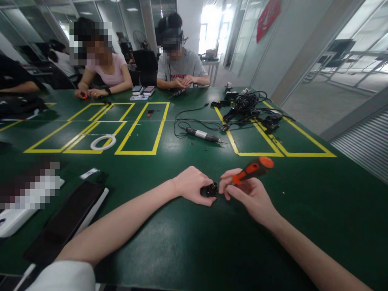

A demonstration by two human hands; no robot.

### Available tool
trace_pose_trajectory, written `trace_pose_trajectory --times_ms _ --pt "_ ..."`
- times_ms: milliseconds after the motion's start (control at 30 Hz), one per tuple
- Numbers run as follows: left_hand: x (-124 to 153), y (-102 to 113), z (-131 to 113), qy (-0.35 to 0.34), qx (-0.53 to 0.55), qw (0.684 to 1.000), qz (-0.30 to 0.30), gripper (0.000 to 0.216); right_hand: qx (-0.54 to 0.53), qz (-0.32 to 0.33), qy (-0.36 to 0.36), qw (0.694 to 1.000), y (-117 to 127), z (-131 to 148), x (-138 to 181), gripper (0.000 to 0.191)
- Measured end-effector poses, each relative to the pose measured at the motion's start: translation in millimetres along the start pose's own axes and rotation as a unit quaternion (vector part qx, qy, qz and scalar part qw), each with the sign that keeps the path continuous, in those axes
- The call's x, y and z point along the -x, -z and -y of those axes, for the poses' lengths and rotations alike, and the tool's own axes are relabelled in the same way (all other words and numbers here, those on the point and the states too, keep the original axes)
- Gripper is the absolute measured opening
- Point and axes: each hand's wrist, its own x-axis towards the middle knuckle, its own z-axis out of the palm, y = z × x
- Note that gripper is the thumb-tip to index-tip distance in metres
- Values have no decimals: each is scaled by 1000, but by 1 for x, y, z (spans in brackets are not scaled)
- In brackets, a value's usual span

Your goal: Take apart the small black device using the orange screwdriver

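Note:
My left hand rests on the green table, its thumb and fingers closed round a small black cylindrical part whose open end faces up and to the right. Just right of it, my right hand holds a screwdriver with an orange and dark grey handle. The handle slants up and to the right, its butt end above the hand. The fingers hide most of the shaft, and I cannot tell whether the tip touches the black part.
Beyond my hands lies a black and silver electric screwdriver with its cable. Tangled black cables are heaped at the back right. A white tape ring sits left, and a black phone-like device lies by my left forearm. Two people sit opposite.

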Motion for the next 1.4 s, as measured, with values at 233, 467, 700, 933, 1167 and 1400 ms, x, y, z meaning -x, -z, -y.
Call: trace_pose_trajectory --times_ms 233,467,700,933,1167,1400 --pt "-1 -1 0 -10 -2 1000 -8 37 39 -33 6 999 2 0 -2 35" --pt "0 2 0 -5 13 1000 4 34 3 -13 10 1000 2 -4 0 34" --pt "-1 0 -1 0 7 1000 4 36 32 -41 20 998 2 -4 -1 36" --pt "-1 4 -2 14 21 1000 7 28 12 -14 23 1000 2 -6 0 33" --pt "-2 5 -2 16 15 1000 10 27 13 -45 29 998 -2 -2 0 29" --pt "-1 2 -1 -5 6 1000 -10 33 48 -54 21 997 3 -5 0 25"
